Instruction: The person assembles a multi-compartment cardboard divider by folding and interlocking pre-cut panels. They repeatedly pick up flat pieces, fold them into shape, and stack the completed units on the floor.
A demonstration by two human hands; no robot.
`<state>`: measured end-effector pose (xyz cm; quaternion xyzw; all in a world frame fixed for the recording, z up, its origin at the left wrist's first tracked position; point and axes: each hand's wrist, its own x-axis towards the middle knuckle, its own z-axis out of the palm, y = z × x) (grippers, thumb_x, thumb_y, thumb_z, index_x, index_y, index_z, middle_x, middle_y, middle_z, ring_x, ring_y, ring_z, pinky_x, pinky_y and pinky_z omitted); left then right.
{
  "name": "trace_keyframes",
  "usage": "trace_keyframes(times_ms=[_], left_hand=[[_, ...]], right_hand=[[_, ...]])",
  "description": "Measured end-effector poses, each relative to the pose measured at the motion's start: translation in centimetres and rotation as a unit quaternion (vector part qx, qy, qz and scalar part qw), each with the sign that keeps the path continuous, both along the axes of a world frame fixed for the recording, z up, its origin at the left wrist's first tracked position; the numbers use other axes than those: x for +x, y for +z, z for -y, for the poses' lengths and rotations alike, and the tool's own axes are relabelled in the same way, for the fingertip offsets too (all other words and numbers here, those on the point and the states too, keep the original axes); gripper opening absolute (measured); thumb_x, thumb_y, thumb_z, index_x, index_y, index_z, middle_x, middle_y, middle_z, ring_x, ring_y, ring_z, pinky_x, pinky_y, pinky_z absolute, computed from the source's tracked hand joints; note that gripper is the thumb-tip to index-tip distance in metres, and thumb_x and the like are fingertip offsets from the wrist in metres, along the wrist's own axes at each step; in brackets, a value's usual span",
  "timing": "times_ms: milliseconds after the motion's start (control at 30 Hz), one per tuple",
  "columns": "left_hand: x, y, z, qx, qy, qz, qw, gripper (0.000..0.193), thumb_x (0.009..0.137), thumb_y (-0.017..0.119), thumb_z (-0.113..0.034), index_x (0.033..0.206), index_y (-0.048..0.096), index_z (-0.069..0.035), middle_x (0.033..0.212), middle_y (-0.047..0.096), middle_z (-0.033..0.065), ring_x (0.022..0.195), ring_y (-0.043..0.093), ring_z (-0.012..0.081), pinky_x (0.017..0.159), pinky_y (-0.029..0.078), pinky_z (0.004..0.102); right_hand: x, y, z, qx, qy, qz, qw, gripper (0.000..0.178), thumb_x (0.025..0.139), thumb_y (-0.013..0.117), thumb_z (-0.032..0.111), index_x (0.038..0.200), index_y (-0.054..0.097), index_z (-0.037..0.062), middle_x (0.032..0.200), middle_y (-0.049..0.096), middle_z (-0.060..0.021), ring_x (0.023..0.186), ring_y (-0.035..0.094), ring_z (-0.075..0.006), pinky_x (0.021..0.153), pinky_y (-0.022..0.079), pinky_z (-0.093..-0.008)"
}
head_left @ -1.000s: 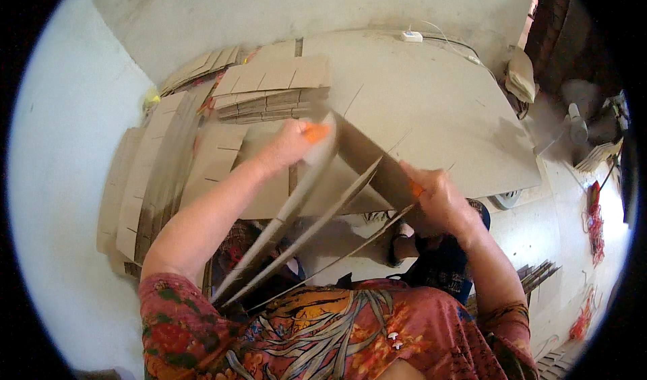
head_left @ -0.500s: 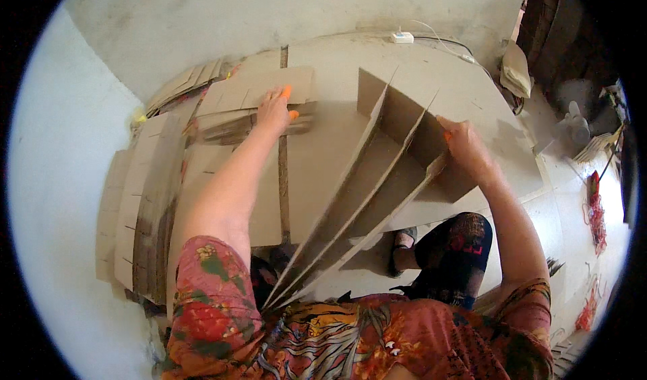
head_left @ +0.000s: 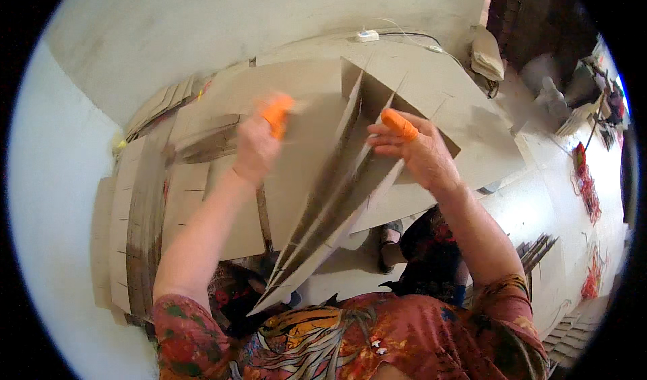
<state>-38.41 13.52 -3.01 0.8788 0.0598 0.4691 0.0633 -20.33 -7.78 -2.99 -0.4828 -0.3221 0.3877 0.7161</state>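
Observation:
Long cardboard strips (head_left: 317, 195) fan out from near my body. Their far ends stand upright in a shorter cardboard cross piece (head_left: 352, 78). My left hand (head_left: 259, 141) is beside them on the left, smeared by motion, with orange coverings on thumb and finger. It seems to pinch a cardboard sheet (head_left: 306, 87), blurred against the work surface. My right hand (head_left: 421, 151), its thumb wrapped in orange, reaches over the strips' far ends. Its fingers are stretched and apart, by the middle strip; whether they touch it I cannot tell.
A stack of short cardboard pieces (head_left: 209, 141) lies left of my left hand. Taller slotted stacks (head_left: 128, 225) stand along the left wall. A white power strip (head_left: 367, 36) with cables is at the back. Red string (head_left: 586, 191) hangs at the right.
My left hand has risen from the short cardboard stack, seemingly with a sheet. My right hand has let go of the cross piece's right end and moved left over the strips.

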Motion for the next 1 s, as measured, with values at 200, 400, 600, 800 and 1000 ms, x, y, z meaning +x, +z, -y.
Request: trace_keyframes(times_ms=[200,400,600,800,1000], left_hand=[[-0.7,1.0,10.2,-0.021,-0.174,-0.115,0.978,0.038,0.079,0.065,-0.010,0.114,0.058,0.002,0.122,0.055,0.0165,0.110,0.054,0.0312,0.093,0.044,0.0355],[-3.5,-0.6,7.8,-0.351,0.047,-0.313,0.881,0.031,0.079,0.065,-0.010,0.107,0.061,0.003,0.100,0.064,0.0172,0.094,0.061,0.0236,0.083,0.046,0.0319],[-8.1,-0.3,7.1,-0.337,0.073,-0.290,0.893,0.022,0.080,0.060,-0.007,0.099,0.064,0.003,0.088,0.066,0.0151,0.077,0.062,0.0182,0.069,0.048,0.0296],[-11.2,-2.0,5.4,-0.271,0.107,-0.242,0.925,0.018,0.081,0.059,-0.005,0.096,0.066,0.003,0.072,0.065,0.0159,0.061,0.060,0.0181,0.059,0.047,0.0307],[-10.7,-1.9,5.5,-0.265,0.142,-0.232,0.925,0.018,0.080,0.059,-0.004,0.095,0.066,0.004,0.069,0.064,0.0187,0.055,0.055,0.0151,0.053,0.043,0.0294]], right_hand=[[0.8,-0.7,2.9,0.049,-0.173,-0.165,0.970,0.026,0.088,0.053,0.010,0.111,0.057,-0.0010,0.102,0.062,-0.0097,0.085,0.059,-0.0132,0.066,0.047,-0.0221],[4.5,-1.7,10.1,0.155,-0.236,0.043,0.958,0.024,0.087,0.054,0.003,0.110,0.060,0.0049,0.106,0.061,-0.0038,0.095,0.055,-0.0134,0.077,0.042,-0.0254],[5.4,-3.6,12.6,0.091,-0.253,0.121,0.956,0.022,0.088,0.054,0.003,0.109,0.062,0.0038,0.107,0.061,-0.0034,0.098,0.056,-0.0133,0.085,0.044,-0.0269],[3.3,-2.8,13.0,-0.026,-0.258,0.244,0.935,0.018,0.087,0.058,0.005,0.103,0.065,0.0036,0.093,0.065,0.0016,0.087,0.056,-0.0087,0.078,0.043,-0.0240],[3.2,-2.1,13.5,-0.016,-0.265,0.322,0.909,0.016,0.085,0.059,0.004,0.100,0.066,0.0026,0.093,0.065,0.0014,0.087,0.056,-0.0085,0.076,0.044,-0.0245]])
